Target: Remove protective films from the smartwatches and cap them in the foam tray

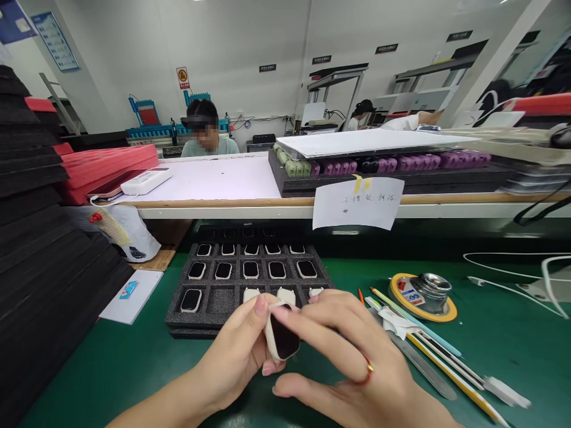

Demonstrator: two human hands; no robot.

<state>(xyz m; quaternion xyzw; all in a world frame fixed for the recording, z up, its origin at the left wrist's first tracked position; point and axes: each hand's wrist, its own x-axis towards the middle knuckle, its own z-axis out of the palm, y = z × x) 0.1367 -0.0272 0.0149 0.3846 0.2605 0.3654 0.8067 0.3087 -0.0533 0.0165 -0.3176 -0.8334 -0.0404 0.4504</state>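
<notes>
A white-framed watch body (284,339) with a dark screen is tilted between my two hands. My left hand (238,351) grips its left edge, fingers closed round it. Over the screen's upper part lies the index fingertip of my right hand (357,351); its thumb is held apart below and the other fingers are spread. Behind the hands, a black foam tray (207,321) holds several similar watch bodies, most with dark screens up. Its front row has one bare slot right of the leftmost watch, and pale pieces partly hidden by my fingers.
Pens, a metal strip and a tape roll (401,289) with a metal-topped jar lie at right. Black foam sheets (40,249) are stacked at left, near a white card (131,297). A shelf (223,211) crosses above the tray. A person (207,134) sits beyond.
</notes>
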